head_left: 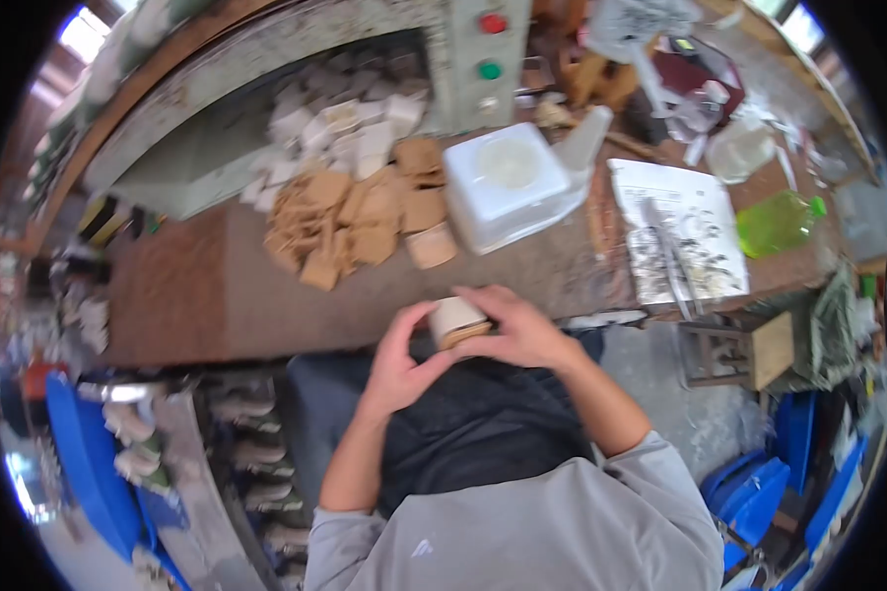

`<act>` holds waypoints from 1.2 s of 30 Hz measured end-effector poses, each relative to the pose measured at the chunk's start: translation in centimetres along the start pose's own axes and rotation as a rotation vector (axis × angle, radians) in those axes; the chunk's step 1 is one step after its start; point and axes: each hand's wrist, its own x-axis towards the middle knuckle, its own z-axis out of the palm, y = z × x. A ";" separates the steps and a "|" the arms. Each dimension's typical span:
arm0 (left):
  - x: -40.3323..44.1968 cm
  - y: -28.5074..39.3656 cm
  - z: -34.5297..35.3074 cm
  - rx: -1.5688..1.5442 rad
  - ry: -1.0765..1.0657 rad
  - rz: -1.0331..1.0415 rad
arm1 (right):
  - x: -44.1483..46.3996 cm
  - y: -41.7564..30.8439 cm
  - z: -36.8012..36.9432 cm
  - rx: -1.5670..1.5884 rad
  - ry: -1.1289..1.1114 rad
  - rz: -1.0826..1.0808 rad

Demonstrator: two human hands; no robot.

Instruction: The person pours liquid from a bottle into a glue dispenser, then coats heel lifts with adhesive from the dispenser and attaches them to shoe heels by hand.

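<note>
Between my two hands, at the table's front edge, is a small stack of pieces, pale on top with brown layers beneath. My left hand is curved round the stack's left side. On its right side, my right hand grips it with the thumb along the front and fingers behind. Beyond my hands lies a heap of brown pieces, with one brown square nearest to me. Behind that heap is a pile of white pieces.
A white translucent container stands on the table. To its right are a paper sheet with metal tools on it and a green bottle. A machine frame with red and green buttons rises behind. Blue chairs stand at lower right.
</note>
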 end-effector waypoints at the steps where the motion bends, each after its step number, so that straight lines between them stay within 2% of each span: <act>1: -0.6 0.8 0.4 0.028 0.040 0.053 | -0.5 -0.8 0.0 0.253 0.024 0.114; 2: -1.0 2.1 0.5 0.044 0.073 0.112 | -0.3 -2.4 -0.6 0.222 0.031 0.054; 3: -1.1 5.3 0.2 0.215 0.032 0.156 | -0.5 -4.4 -1.6 0.184 0.041 0.005; 7: -2.0 9.3 0.9 0.295 0.033 0.379 | -1.2 -6.9 -3.2 0.058 0.098 -0.291; 16: -3.2 10.0 2.0 0.234 0.051 0.507 | -3.0 -7.8 -2.3 0.252 0.208 -0.344; 19: -3.2 10.1 1.8 0.180 0.065 0.559 | -3.1 -9.0 -2.8 0.134 0.230 -0.432; 22: -3.7 10.8 1.0 0.062 0.054 0.536 | -3.7 -9.3 -4.4 0.368 0.117 -0.304; 23: -3.8 10.9 0.8 0.132 0.063 0.560 | -3.5 -8.4 -5.0 0.200 0.081 -0.464; 29: -3.6 11.4 0.7 0.149 -0.025 0.495 | -4.3 -9.8 -5.3 0.246 0.095 -0.415; 36: -3.7 9.8 1.6 0.023 -0.020 0.548 | -4.4 -8.7 -3.5 0.434 0.173 -0.454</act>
